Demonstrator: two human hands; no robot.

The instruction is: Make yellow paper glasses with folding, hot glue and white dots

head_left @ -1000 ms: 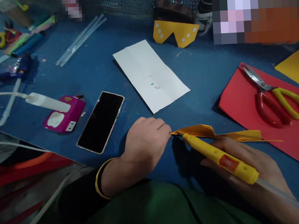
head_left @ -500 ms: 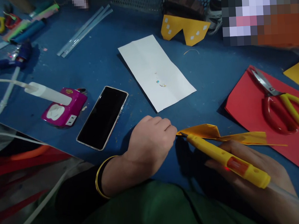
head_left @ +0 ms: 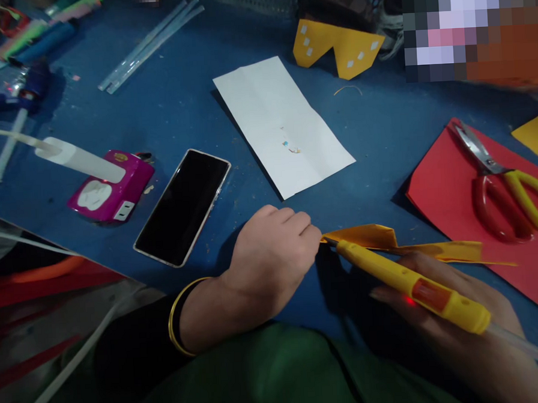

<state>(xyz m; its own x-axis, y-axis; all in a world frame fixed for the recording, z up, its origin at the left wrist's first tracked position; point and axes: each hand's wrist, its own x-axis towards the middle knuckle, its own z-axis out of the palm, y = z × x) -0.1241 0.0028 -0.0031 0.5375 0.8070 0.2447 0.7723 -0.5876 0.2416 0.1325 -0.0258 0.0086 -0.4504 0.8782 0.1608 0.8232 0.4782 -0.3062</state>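
Only the view shifts. The left hand, knuckles up, pinches orange paper in half-hidden fingers; the right hand, partly covered, grips a yellow glue gun.

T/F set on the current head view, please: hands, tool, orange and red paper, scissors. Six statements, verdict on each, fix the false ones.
1. The right hand holds the yellow tool. True.
2. Its tip is close to the left hand. True.
3. The left hand holds nothing. False: it holds one end of the orange paper.
4. The scissors lie on the red paper. True.
5. The scissors are all one colour. False: they show red, yellow and silver.
6. The orange paper is flat and uncreased. False: it is creased and bent.
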